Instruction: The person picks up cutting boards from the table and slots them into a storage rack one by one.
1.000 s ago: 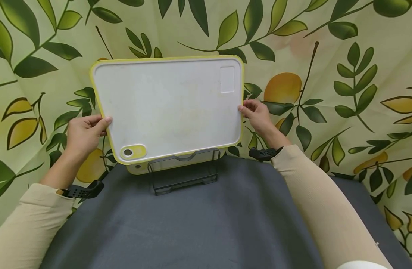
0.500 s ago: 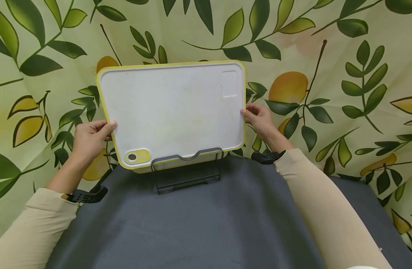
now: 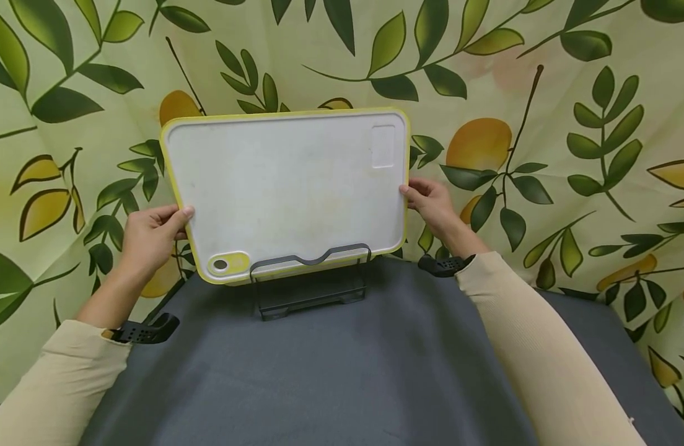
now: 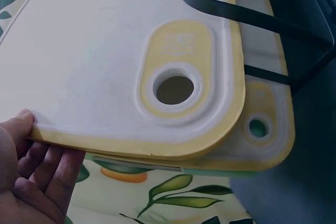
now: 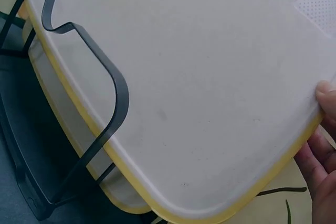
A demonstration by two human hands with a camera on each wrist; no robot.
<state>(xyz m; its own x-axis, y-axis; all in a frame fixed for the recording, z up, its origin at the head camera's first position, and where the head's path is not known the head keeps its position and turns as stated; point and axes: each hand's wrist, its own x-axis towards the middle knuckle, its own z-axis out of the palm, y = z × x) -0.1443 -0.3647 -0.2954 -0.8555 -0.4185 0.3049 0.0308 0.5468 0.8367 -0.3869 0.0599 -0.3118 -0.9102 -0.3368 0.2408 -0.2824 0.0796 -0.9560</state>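
A white cutting board (image 3: 286, 186) with a yellow rim is held up, tilted slightly, between both hands. My left hand (image 3: 150, 238) pinches its left edge, thumb on the front face and fingers behind. On the opposite edge, my right hand (image 3: 431, 201) grips it the same way, as the right wrist view shows. The board's lower edge sits behind the front bar of a dark wire rack (image 3: 308, 303). Close behind it, a second yellow-rimmed board (image 4: 270, 150) shows in the left wrist view, with a greenish edge (image 4: 220, 172) beneath.
The rack stands on a table with a dark grey cloth (image 3: 320, 371), near its back edge. A curtain (image 3: 543, 124) printed with leaves and fruit hangs right behind. Black straps (image 3: 144, 329) are around both wrists.
Both hands have lowered the cutting board a little, and its lower edge has dropped behind the rack's front bar. The second board's lower strip is now mostly covered in the head view.
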